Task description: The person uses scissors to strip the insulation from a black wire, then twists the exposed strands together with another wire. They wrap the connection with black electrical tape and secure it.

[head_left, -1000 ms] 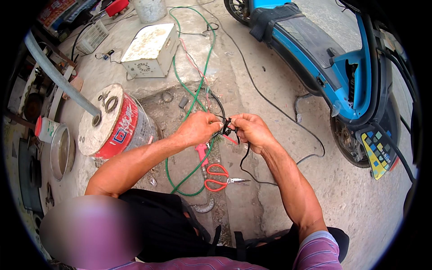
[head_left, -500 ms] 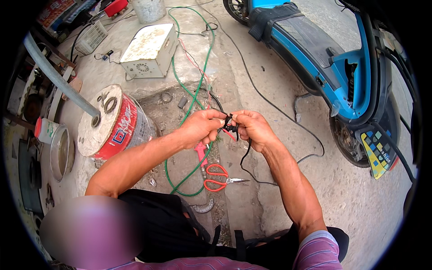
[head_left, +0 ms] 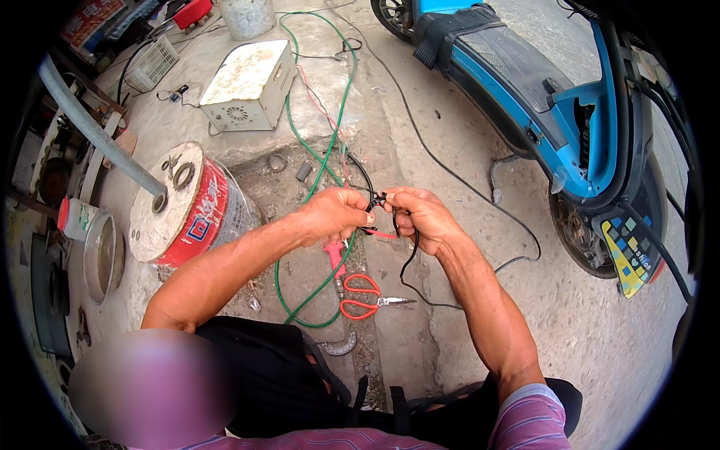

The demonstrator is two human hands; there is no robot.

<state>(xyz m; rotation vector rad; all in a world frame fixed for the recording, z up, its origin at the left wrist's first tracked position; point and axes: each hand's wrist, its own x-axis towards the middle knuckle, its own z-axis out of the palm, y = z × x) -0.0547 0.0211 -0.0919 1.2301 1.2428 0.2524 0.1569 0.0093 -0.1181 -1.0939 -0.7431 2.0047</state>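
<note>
Two hands pinch one small black wire joint between them, just above the concrete floor.

I see my left hand (head_left: 330, 216) and right hand (head_left: 421, 217) at the same height, knuckles facing each other, each with its fingers curled shut on an end of the thin black cable (head_left: 406, 259). The dark joint (head_left: 377, 200) sits in the narrow gap between the two thumbs, equally near to both, and its short axis runs left to right across my view. From the right hand the cable drops in a loop toward the floor (head_left: 450, 150). Below the hands lie red-handled scissors (head_left: 364, 296) and a green hose-like cable (head_left: 315, 169), neither touched. A blue scooter (head_left: 540, 97) stands well apart on my right.
</note>
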